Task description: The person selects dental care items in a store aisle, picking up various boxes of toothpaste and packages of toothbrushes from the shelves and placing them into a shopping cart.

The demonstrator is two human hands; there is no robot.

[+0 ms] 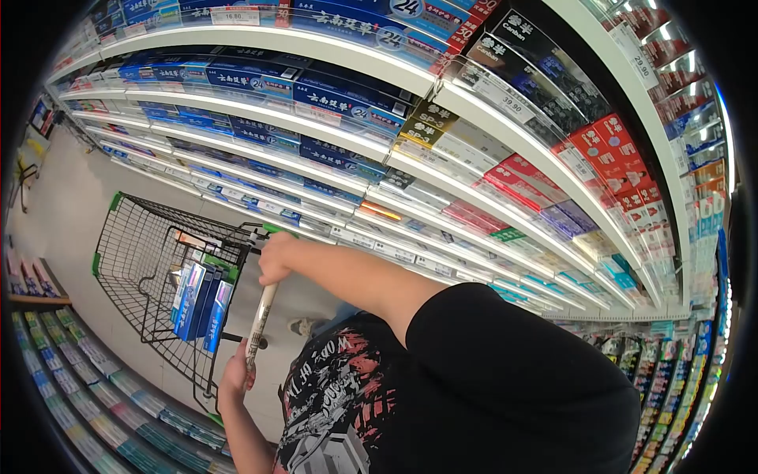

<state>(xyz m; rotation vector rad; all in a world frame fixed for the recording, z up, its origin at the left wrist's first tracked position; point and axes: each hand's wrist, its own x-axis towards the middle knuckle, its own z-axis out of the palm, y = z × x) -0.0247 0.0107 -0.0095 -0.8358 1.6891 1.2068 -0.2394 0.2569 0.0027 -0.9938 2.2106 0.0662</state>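
Note:
A black wire shopping cart (142, 229) with green corners stands in front of me. My right hand (274, 257) is wrapped round the upper end of its pale, printed handle (263, 306), beside a green end piece. Lower in the view, my left hand (235, 374) is closed round the other end of the same handle. Several blue-and-white toothpaste boxes (192, 302) stand close together in the cart, near the handle. A smaller orange-and-white package (189, 238) lies past them in the basket, its kind unclear.
Tall lit shelves (347, 130) of boxed toothpaste and other packages run along my right side, close to the cart. A lower shelf (103, 387) of packed goods lies to my left. Pale floor (67, 197) stretches ahead between them.

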